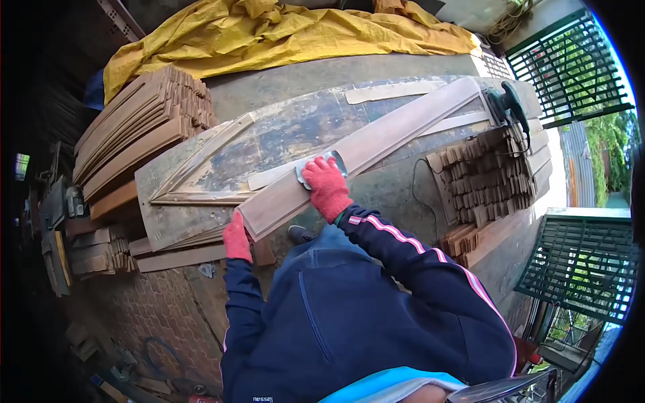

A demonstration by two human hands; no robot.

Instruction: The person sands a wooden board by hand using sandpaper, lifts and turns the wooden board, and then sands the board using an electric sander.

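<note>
Right hand (325,185), in a red glove, is clamping a grayish abrasive sheet (340,163) against a long molded wooden plank (403,127), which is lying diagonally across the tabletop (289,131) from lower center to upper right. Left hand (237,238) is bracing the plank's near end; whether its fingers are closing around the edge cannot be told. Flat, even pressure along the grain would likely suit the face, with lighter contact near the molded edges. The right forearm is angling inward from lower right, while the left is pointing nearly straight up the frame.
</note>
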